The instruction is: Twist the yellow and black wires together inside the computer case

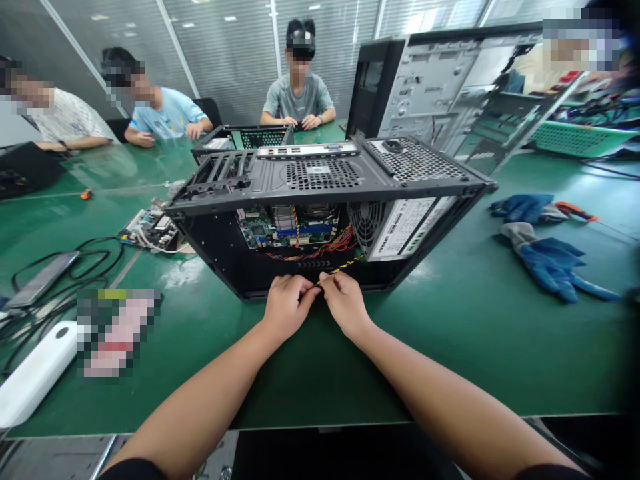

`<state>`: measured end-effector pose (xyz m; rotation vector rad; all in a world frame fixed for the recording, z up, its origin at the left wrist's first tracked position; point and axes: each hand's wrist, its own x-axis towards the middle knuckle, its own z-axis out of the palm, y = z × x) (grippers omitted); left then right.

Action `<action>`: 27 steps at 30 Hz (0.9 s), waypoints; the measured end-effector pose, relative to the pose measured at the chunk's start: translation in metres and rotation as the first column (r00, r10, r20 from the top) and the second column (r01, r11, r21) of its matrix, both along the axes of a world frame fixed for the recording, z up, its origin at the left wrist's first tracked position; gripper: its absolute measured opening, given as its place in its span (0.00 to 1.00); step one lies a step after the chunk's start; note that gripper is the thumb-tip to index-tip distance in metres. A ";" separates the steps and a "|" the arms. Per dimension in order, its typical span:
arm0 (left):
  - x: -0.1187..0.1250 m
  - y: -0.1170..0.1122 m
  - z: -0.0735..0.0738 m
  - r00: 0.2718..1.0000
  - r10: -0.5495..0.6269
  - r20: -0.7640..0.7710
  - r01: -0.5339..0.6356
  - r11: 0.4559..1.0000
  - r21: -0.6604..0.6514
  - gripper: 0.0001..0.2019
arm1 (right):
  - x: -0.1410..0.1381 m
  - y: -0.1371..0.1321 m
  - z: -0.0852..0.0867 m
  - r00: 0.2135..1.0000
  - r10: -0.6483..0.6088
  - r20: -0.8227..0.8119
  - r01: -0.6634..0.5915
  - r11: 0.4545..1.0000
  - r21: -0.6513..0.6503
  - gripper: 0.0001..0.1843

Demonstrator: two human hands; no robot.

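A black computer case (265, 180) lies before me on the table, its open side facing me. My left hand (286, 305) and my right hand (347, 304) meet at its near lower edge, fingers pinched on a thin yellow-and-black twisted cable (346, 265). The cable runs from my fingertips up toward the power supply (409, 232). Its end is hidden between my fingers. Deeper in the case sit a green motherboard (257, 233) and a bundle of red and yellow wires (325, 251).
Blue gloves (550, 263) and an orange-handled screwdriver (577, 212) lie on the right. Another open case (425, 93) stands behind, near a green basket (583, 140). Loose cables, a phone (44, 279) and a white power strip (37, 377) are left. Several people sit across the table.
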<state>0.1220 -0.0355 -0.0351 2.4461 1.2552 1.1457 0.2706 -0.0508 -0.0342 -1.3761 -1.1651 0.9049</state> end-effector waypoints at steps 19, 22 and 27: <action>0.002 0.000 0.004 0.997 -0.009 -0.079 0.001 0.995 -0.104 0.07 | 0.000 -0.001 -0.004 0.998 0.067 -0.008 -0.067 0.998 0.009 0.17; 0.002 0.000 0.003 0.998 -0.003 -0.062 -0.003 0.995 -0.103 0.07 | 0.000 0.000 -0.005 0.998 0.067 -0.010 -0.067 0.998 0.001 0.17; 0.002 -0.001 0.003 1.000 -0.006 -0.024 0.004 0.997 -0.077 0.06 | 0.000 0.001 -0.004 0.999 0.033 -0.014 -0.033 0.999 -0.011 0.20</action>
